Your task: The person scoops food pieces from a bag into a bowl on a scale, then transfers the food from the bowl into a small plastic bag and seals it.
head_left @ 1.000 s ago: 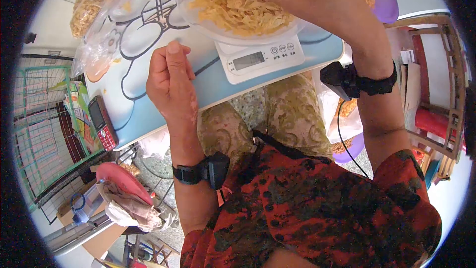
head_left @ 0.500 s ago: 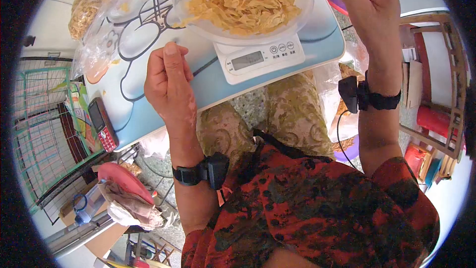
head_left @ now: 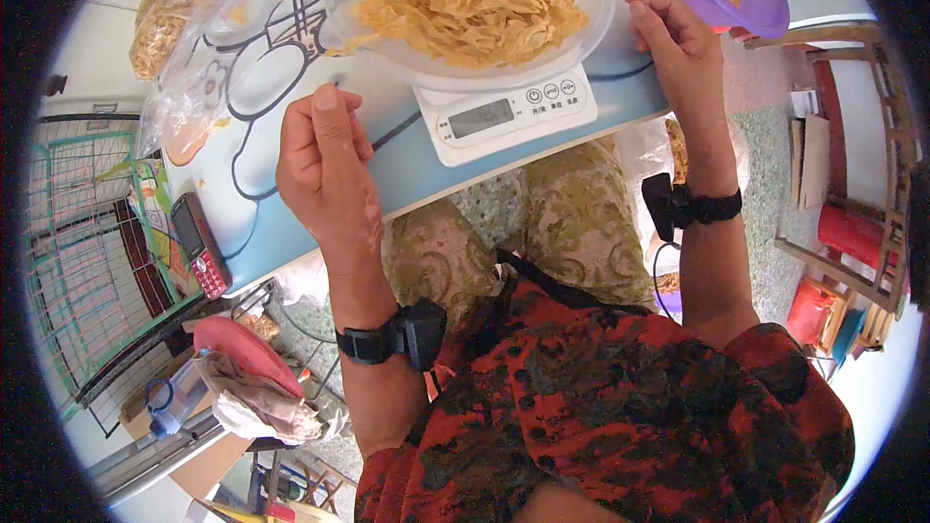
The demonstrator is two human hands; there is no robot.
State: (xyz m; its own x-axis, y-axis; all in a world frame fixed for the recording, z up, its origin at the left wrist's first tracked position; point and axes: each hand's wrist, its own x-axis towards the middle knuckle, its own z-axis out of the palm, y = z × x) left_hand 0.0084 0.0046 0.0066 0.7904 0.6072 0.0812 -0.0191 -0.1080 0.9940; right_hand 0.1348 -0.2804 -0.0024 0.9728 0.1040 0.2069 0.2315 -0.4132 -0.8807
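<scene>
A clear plastic bowl (head_left: pixel 601 15) heaped with thin yellow dried strips (head_left: pixel 475 5) sits on a white digital kitchen scale (head_left: pixel 567 114). The digits on its display are too faint to read. My left hand (head_left: pixel 327 165) rests by the table edge, left of the scale, fingers curled in and thumb lying over them; nothing shows in it. To the right of the bowl is my right hand (head_left: pixel 686 53), its fingers bent and thumb near the index finger, with nothing visible in it. Just beyond it, a purple basin (head_left: pixel 760 5) holds more of the strips.
Filled clear bags (head_left: pixel 160 34) and a loose plastic bag (head_left: pixel 170 102) lie at the table's far left. A red and black mobile phone (head_left: pixel 199 247) is near the left edge. Below stand a pink stool (head_left: pixel 247 353) with cloths (head_left: pixel 257 402) and a wire cage (head_left: pixel 82 242).
My right hand has come down and left from the top right, uncovering the purple basin. My left hand stays nearly in place, and the bowl remains on the scale.
</scene>
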